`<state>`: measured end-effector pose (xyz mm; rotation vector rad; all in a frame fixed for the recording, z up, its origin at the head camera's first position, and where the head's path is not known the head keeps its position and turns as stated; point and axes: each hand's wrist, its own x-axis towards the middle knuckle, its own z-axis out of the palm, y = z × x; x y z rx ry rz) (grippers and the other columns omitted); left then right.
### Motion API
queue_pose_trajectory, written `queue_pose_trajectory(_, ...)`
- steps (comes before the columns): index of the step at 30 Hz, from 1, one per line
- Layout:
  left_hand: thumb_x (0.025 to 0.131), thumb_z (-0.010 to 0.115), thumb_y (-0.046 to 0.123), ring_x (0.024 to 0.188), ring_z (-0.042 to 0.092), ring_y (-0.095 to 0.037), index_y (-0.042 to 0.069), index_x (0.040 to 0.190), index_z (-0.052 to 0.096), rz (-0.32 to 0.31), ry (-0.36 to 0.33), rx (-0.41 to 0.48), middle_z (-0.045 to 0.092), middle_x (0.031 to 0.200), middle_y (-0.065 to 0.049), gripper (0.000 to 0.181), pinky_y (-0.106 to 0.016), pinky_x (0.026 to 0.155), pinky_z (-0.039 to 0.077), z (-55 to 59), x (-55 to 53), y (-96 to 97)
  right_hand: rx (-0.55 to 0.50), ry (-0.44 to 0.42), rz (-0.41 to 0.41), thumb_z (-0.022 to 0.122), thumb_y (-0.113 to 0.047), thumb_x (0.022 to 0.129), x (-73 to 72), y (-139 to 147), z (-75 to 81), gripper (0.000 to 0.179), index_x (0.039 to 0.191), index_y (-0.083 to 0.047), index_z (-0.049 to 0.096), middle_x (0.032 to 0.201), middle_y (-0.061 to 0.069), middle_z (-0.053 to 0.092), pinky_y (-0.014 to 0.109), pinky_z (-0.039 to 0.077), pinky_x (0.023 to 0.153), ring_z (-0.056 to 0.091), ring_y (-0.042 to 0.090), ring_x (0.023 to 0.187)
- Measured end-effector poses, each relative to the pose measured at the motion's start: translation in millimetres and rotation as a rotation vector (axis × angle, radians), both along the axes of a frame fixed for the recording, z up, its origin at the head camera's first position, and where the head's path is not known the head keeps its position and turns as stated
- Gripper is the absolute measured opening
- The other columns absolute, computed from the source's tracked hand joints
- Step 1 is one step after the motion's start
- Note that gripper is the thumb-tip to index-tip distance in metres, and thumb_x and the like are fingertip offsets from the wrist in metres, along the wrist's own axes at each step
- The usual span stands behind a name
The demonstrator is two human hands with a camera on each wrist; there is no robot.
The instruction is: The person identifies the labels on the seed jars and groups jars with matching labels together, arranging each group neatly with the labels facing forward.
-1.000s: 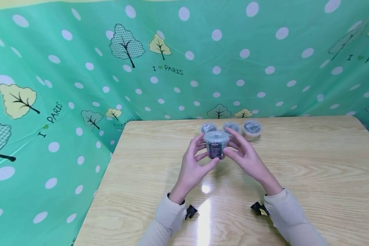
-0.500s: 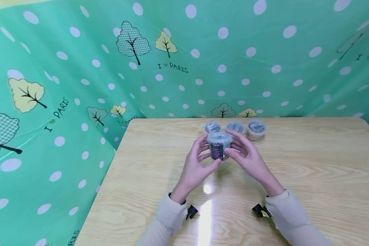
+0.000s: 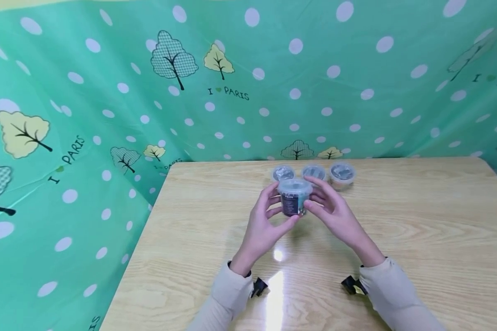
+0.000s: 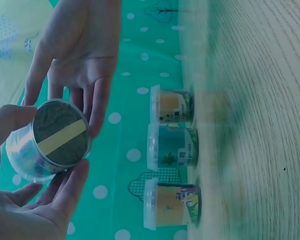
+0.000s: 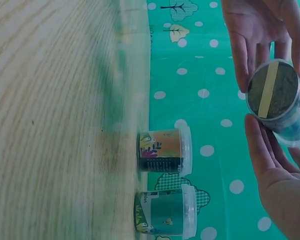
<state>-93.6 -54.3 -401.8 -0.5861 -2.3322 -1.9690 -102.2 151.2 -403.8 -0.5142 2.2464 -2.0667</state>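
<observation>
Between both hands, raised above the table, is a small clear plastic tub (image 3: 293,198) with a translucent lid and a dark printed label. My left hand (image 3: 264,225) grips its left side, thumb low at the front. On the other side my right hand (image 3: 331,212) holds it, thumb on the front and a finger near the lid rim. The tub's underside (image 4: 62,132) shows dark contents and a pale strip in the left wrist view. Its underside (image 5: 273,90) also faces the right wrist view.
Behind the hands, a row of similar lidded tubs stands at the table's back: a left one (image 3: 283,173), a middle one (image 3: 314,172) and a right one (image 3: 342,175). A green dotted cloth (image 3: 248,110) hangs behind the wooden table (image 3: 418,230).
The held tub has turned slightly, so its dark label faces more to the left and a teal part shows on the right. Both hands keep their hold in nearly the same place.
</observation>
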Motion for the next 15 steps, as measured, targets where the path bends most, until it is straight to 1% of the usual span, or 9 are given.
queue_pose_trajectory(4, 0.083, 0.079, 0.008, 0.123, 0.056, -0.023, 0.016, 0.150, 0.035, -0.008, -0.012, 0.025, 0.051, 0.140, -0.009, 0.081, -0.035, 0.101, 0.054, -0.6, 0.1, -2.1, 0.004, -0.006, 0.038, 0.058, -0.011, 0.100, -1.2, 1.4, -0.9, 0.061, 0.156, -0.016, 0.031, 0.150, 0.019, 0.042, 0.018, 0.047, 0.103, 0.051, 0.014, 0.129)
queue_pose_trajectory(7, 0.083, 0.078, 0.006, 0.123, 0.056, -0.023, 0.016, 0.150, 0.035, -0.023, -0.020, 0.042, 0.051, 0.141, -0.008, 0.081, -0.034, 0.101, 0.054, -1.0, -0.8, -2.5, -0.014, 0.019, 0.081, 0.056, -0.007, 0.100, -1.9, 2.2, -1.3, 0.063, 0.156, -0.013, 0.028, 0.153, 0.022, 0.038, 0.019, 0.047, 0.104, 0.050, 0.011, 0.130)
queue_pose_trajectory(9, 0.084, 0.078, 0.007, 0.123, 0.056, -0.023, 0.017, 0.150, 0.035, -0.034, -0.021, 0.046, 0.051, 0.140, -0.007, 0.080, -0.033, 0.100, 0.054, -1.7, -1.9, -2.5, -0.035, 0.034, 0.098, 0.056, -0.004, 0.100, -2.4, 2.4, -1.6, 0.062, 0.156, -0.011, 0.029, 0.153, 0.023, 0.037, 0.021, 0.047, 0.105, 0.050, 0.010, 0.130)
queue_pose_trajectory(11, 0.084, 0.078, 0.008, 0.124, 0.056, -0.023, 0.018, 0.150, 0.035, -0.041, -0.023, 0.047, 0.051, 0.140, -0.007, 0.079, -0.033, 0.100, 0.054, -3.0, -3.2, -2.3, -0.047, 0.050, 0.093, 0.056, -0.002, 0.099, -2.9, 2.3, -2.0, 0.061, 0.155, -0.009, 0.030, 0.151, 0.024, 0.039, 0.021, 0.049, 0.104, 0.052, 0.009, 0.128)
queue_pose_trajectory(15, 0.084, 0.078, 0.012, 0.125, 0.056, -0.023, 0.018, 0.151, 0.034, -0.043, -0.014, 0.033, 0.051, 0.141, -0.008, 0.080, -0.032, 0.102, 0.053, -4.6, -5.4, -2.5, -0.059, 0.062, 0.057, 0.058, -0.001, 0.098, -4.5, 1.5, -2.1, 0.060, 0.152, -0.008, 0.035, 0.146, 0.023, 0.044, 0.023, 0.051, 0.101, 0.054, 0.010, 0.125)
